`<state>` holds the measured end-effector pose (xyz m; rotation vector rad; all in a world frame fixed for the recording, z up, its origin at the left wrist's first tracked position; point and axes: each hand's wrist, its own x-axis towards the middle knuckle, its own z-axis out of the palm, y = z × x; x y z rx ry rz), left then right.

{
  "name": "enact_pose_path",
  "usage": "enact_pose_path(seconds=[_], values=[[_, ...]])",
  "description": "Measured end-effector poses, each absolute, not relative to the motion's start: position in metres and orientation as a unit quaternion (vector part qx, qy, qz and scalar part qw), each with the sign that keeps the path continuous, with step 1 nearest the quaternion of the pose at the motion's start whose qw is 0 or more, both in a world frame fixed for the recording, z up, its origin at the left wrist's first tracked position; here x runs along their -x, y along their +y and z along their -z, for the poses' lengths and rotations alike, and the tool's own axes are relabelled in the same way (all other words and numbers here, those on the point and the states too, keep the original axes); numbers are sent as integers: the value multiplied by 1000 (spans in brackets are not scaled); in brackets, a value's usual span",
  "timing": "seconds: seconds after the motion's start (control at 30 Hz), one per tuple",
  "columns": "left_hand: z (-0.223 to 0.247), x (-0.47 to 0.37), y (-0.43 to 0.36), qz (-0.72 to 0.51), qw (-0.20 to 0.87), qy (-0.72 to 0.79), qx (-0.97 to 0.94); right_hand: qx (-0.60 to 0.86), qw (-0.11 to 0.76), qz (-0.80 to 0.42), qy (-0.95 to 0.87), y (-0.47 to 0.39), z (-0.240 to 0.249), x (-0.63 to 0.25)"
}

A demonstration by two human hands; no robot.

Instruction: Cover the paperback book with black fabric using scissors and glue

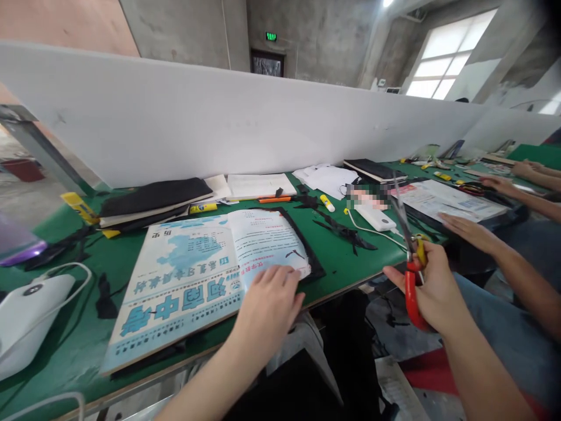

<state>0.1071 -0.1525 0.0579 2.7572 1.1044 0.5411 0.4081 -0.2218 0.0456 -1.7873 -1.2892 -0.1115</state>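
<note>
An open book [188, 263] with a blue and white cover lies on the green table [83, 345], black material showing under its right and lower edges. My left hand [274, 298] rests palm down on the book's lower right corner, fingers slightly bent and holding nothing. At the right, past the table's front edge, my right hand [433, 286] grips scissors [412, 292] with red and yellow handles. Their blades point up and away, over the charging cable side of a white power bank [372, 216].
Black-covered books [153, 196], an orange knife [275, 199], glue sticks [326, 203] and black scraps [344, 231] lie beyond the book. A white device [33, 321] sits at left. A white partition [210, 123] stands behind. Other people's hands [471, 231] are at right.
</note>
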Motion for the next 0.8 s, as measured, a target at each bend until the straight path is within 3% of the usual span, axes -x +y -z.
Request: enact_pose_path(seconds=[0.27, 0.57, 0.8], values=[[-35, -105, -140, -138, 46, 373, -916, 758, 347, 102, -543, -218, -58, -379], [-21, -116, -131, -116, 54, 363, -923, 690, 173, 75, -699, -211, -19, -436], [-11, -113, -122, -139, 45, 367, -919, 635, 132, 59, -759, -187, -17, -466]])
